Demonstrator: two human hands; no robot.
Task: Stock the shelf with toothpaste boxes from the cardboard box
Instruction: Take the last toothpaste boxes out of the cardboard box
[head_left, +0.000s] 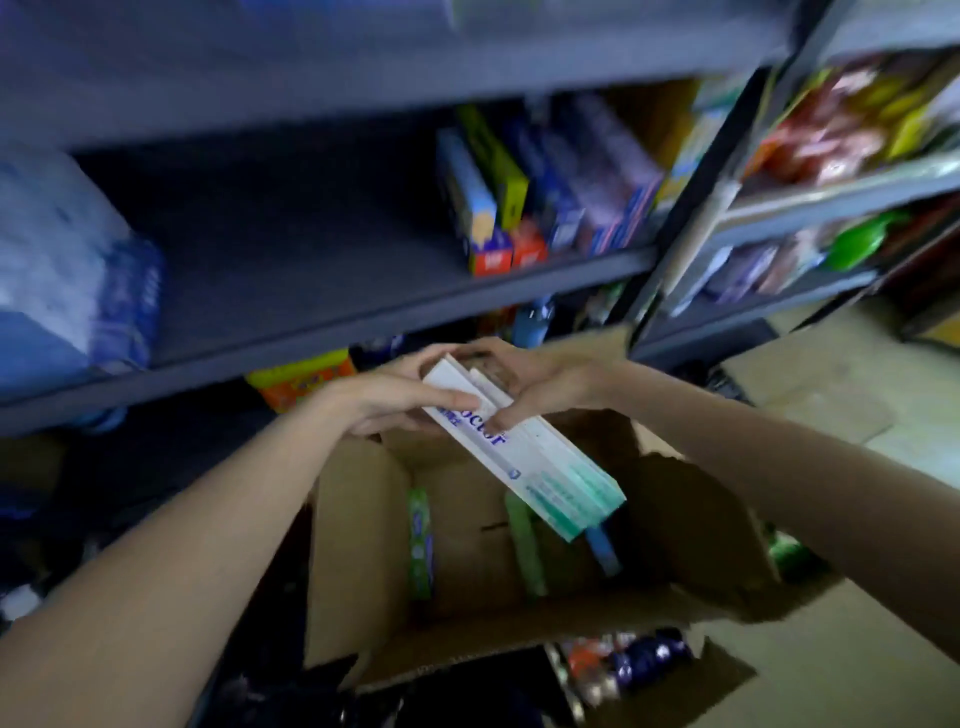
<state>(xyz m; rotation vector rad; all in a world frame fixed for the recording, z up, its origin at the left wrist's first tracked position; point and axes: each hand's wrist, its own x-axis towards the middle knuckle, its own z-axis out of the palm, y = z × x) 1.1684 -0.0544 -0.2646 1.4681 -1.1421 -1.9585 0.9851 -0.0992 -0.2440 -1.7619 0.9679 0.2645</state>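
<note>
at the far left of the grey shelf (311, 291) sits a bulky pack wrapped in blue and white plastic (67, 270), blurred. right of it the shelf board is bare up to a row of upright boxes (545, 192) in blue, yellow and red near the post. below that board an orange and yellow pack (301, 382) shows under the edge. the left hand (400, 395) comes in from the lower left, thumb on top and fingers curled under the near end of a small stack of white toothpaste boxes (524, 457) with blue lettering and green tips. the stack is held in the air just above the open cardboard box (363, 545), tilted so its far end points down to the right. the right hand (540, 379) grips the same end from the other side, thumb pressed on the top face and fingers wrapped round the end. inside the cardboard box lie a green box (421, 540) against the left wall, another green one (524, 551) and a blue one (605, 551) near the middle. further right a second shelf unit (810, 202) carries blurred red, yellow and green packets.
</note>
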